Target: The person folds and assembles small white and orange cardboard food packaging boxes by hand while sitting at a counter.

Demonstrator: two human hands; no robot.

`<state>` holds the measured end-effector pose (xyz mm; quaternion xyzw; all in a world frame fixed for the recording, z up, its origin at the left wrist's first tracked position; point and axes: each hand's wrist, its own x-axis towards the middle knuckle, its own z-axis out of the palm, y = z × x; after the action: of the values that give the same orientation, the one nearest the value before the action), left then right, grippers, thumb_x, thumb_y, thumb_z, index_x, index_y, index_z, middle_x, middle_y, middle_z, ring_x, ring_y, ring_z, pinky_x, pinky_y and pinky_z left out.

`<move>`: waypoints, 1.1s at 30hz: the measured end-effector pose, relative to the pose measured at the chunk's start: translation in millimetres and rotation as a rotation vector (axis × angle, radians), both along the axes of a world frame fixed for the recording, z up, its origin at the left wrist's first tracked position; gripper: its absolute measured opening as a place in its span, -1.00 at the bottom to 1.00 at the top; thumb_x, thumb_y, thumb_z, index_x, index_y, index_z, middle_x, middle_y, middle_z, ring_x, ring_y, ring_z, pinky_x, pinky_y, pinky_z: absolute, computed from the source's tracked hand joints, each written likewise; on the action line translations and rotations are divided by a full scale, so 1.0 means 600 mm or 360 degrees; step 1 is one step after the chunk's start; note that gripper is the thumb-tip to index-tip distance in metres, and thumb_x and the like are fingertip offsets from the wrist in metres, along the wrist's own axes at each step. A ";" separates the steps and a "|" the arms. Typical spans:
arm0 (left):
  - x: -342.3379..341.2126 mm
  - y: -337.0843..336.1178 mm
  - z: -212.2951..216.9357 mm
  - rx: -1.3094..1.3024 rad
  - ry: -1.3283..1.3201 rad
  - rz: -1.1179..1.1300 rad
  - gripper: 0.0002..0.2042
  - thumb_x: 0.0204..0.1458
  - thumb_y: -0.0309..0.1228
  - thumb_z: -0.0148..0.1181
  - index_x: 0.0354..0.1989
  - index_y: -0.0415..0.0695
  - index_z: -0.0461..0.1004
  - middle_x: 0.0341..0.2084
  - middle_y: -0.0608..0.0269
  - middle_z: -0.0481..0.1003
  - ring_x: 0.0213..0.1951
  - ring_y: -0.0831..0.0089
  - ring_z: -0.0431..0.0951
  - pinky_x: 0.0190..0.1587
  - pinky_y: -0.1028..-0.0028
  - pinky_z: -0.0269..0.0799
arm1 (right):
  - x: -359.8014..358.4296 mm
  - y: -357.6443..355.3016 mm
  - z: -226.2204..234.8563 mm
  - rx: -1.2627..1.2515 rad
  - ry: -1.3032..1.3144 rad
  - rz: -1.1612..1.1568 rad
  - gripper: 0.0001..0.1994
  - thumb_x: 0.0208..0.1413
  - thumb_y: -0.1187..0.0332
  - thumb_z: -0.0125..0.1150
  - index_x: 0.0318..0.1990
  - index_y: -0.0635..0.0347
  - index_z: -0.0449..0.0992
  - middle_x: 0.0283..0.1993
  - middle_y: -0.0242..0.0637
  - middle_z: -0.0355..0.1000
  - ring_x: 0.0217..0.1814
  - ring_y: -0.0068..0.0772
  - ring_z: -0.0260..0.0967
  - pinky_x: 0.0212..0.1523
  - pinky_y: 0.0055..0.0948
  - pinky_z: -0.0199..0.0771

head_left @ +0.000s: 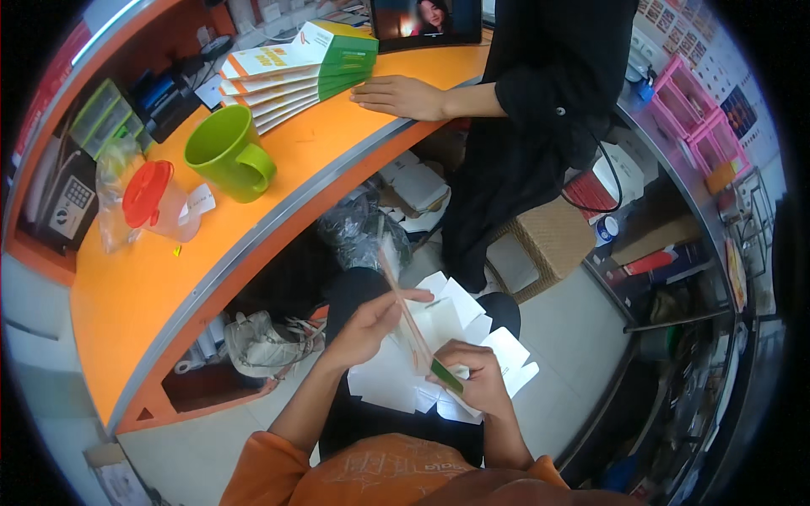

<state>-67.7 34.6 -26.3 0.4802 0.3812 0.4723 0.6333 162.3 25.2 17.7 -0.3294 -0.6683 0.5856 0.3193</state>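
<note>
Over my lap I hold a thin, flat folded carton, white with orange and green, tilted almost edge-on. My left hand is closed on its left side, with some fingers hidden behind it. Gripping the lower end near the green part is my right hand, fingers curled. Beneath both hands, several white unfolded carton blanks lie across my legs, their flaps spread. A fanned stack of similar white, orange and green cartons rests on the desk ahead.
The curved orange desk bears a green mug, a red-lidded plastic jug and a screen. A person in black stands ahead, one hand on the desk. A woven box and bags sit low; shelves line the right.
</note>
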 end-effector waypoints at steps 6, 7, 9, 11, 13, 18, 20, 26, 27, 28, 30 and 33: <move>-0.004 -0.007 -0.012 -0.0088 0.0138 -0.0026 -0.73 0.32 -0.42 -0.03 0.05 -0.32 0.48 -0.13 0.23 0.58 -0.06 0.53 0.52 0.04 0.48 0.41 | -0.023 -0.040 -0.028 0.0087 -0.0191 0.0006 -0.52 0.06 0.24 0.45 0.10 0.20 0.46 0.06 -0.24 0.48 0.07 -0.32 0.45 0.05 -0.34 0.46; -0.002 -0.005 -0.012 -0.0064 0.0250 -0.0037 -0.72 0.34 -0.40 -0.05 0.04 -0.32 0.48 -0.17 0.27 0.58 -0.10 0.56 0.51 0.01 0.49 0.41 | -0.026 -0.042 -0.032 0.0087 -0.0193 0.0007 -0.52 0.06 0.24 0.45 0.10 0.20 0.46 0.06 -0.24 0.48 0.07 -0.32 0.45 0.05 -0.34 0.46; 0.001 0.000 -0.016 -0.0039 0.0361 -0.0046 -0.71 0.35 -0.39 -0.07 0.04 -0.33 0.48 -0.21 0.30 0.59 -0.14 0.59 0.51 -0.02 0.50 0.42 | -0.032 -0.049 -0.040 -0.0065 -0.0069 -0.0056 -0.55 0.08 0.28 0.42 0.10 0.21 0.47 0.04 -0.25 0.50 0.04 -0.34 0.46 0.05 -0.34 0.45; 0.005 0.007 -0.027 0.0050 0.0492 -0.0085 -0.67 0.36 -0.42 -0.11 0.20 -0.28 0.36 -0.12 0.21 0.57 -0.08 0.54 0.50 0.03 0.49 0.39 | -0.030 -0.048 -0.035 -0.0061 -0.0012 -0.0103 -0.58 0.10 0.32 0.40 0.08 0.25 0.47 0.02 -0.24 0.51 0.03 -0.37 0.46 0.04 -0.36 0.45; 0.029 0.006 -0.015 -0.0018 0.0461 0.0039 -0.62 0.34 -0.40 -0.07 0.28 -0.26 0.25 0.01 0.12 0.48 0.02 0.46 0.46 0.11 0.45 0.34 | -0.031 -0.045 -0.037 -0.0060 0.0041 -0.0159 -0.61 0.11 0.37 0.38 0.07 0.28 0.47 0.00 -0.23 0.51 0.02 -0.40 0.46 0.04 -0.38 0.45; 0.075 -0.009 0.020 0.0614 0.0495 -0.0029 -0.20 0.07 -0.22 0.32 0.44 -0.06 0.02 0.40 -0.06 0.00 0.44 0.07 -0.01 0.40 0.18 0.01 | -0.038 -0.016 -0.064 -0.0379 0.0391 -0.0998 -0.73 0.13 0.52 0.31 -0.04 0.39 0.48 -0.13 -0.25 0.52 -0.11 -0.54 0.46 -0.07 -0.52 0.48; 0.095 -0.022 0.050 0.0618 0.0752 -0.0144 -0.17 0.01 -0.23 0.37 0.44 0.00 0.03 0.39 -0.08 0.00 0.44 0.03 -0.02 0.40 0.16 0.01 | -0.035 -0.013 -0.078 -0.0539 0.0572 -0.1234 -0.73 0.13 0.52 0.30 -0.04 0.39 0.47 -0.19 -0.25 0.51 -0.20 -0.51 0.48 -0.16 -0.52 0.54; 0.104 -0.031 0.015 0.0742 0.1204 -0.0114 -0.16 -0.17 -0.36 0.46 0.37 0.02 0.18 0.37 -0.08 0.05 0.38 0.00 0.15 0.34 0.17 0.17 | -0.046 -0.010 -0.063 -0.0756 0.0820 -0.1346 -0.81 0.15 0.49 0.29 -0.13 0.37 0.48 -0.22 -0.24 0.52 -0.22 -0.42 0.53 -0.18 -0.42 0.62; 0.106 -0.035 0.025 0.0700 0.1158 -0.0033 -0.23 -0.15 -0.43 0.40 0.33 -0.03 0.23 0.32 -0.08 0.15 0.32 0.02 0.24 0.29 0.17 0.25 | -0.039 -0.009 -0.063 -0.0759 0.0819 -0.1351 -0.81 0.15 0.49 0.29 -0.13 0.37 0.48 -0.22 -0.24 0.52 -0.22 -0.42 0.53 -0.18 -0.42 0.62; 0.108 -0.038 0.030 0.0658 0.1112 0.0047 -0.31 -0.13 -0.51 0.35 0.29 -0.08 0.28 0.28 -0.07 0.26 0.27 0.04 0.34 0.24 0.17 0.33 | -0.027 -0.005 -0.066 -0.0722 0.0727 -0.1205 -0.83 0.15 0.47 0.30 -0.16 0.36 0.50 -0.23 -0.23 0.53 -0.24 -0.42 0.53 -0.19 -0.42 0.62; 0.116 -0.041 0.027 0.0694 0.1033 0.0236 -0.40 -0.12 -0.57 0.30 0.21 -0.14 0.35 0.18 -0.06 0.37 0.18 0.05 0.43 0.17 0.20 0.40 | -0.012 0.002 -0.078 -0.0637 0.0658 -0.1113 -0.88 0.15 0.45 0.30 -0.24 0.33 0.56 -0.27 -0.21 0.56 -0.29 -0.42 0.54 -0.22 -0.46 0.62; 0.114 -0.036 0.010 0.0839 0.0927 0.0478 -0.57 -0.09 -0.65 0.23 0.05 -0.22 0.47 0.01 -0.04 0.53 0.03 0.08 0.57 0.05 0.27 0.51 | 0.005 0.018 -0.073 -0.0527 0.0573 -0.1214 -0.88 0.16 0.45 0.29 -0.23 0.33 0.57 -0.27 -0.20 0.58 -0.28 -0.45 0.55 -0.26 -0.48 0.62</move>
<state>0.8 13.1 -20.6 0.6784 0.4762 0.4853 0.2784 165.1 36.1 -26.1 -0.4918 -0.3303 0.5729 0.5664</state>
